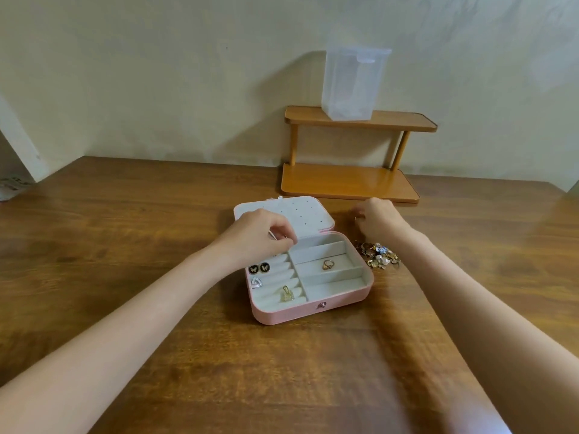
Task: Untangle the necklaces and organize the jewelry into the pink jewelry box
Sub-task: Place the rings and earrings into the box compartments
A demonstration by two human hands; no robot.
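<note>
At mid-frame the pink jewelry box (313,311) lies open on the table (125,245), likely so its pale compartments can be reached. The left hand (257,233) curls over its ring rolls, pinching something small and silvery. The right hand (374,219), fingers curled round a ring, hovers above the jewelry pile (380,255), right of the box.

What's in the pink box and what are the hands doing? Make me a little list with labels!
box: pink jewelry box, lid open
ring rolls: two black butterfly earrings, silver triangle piece, yellow pendant
middle compartment: gold ring
left hand: over the box, pinching something thin and silvery
right hand: pinching a small ring
still outside: jewelry pile, right of the box
</note>
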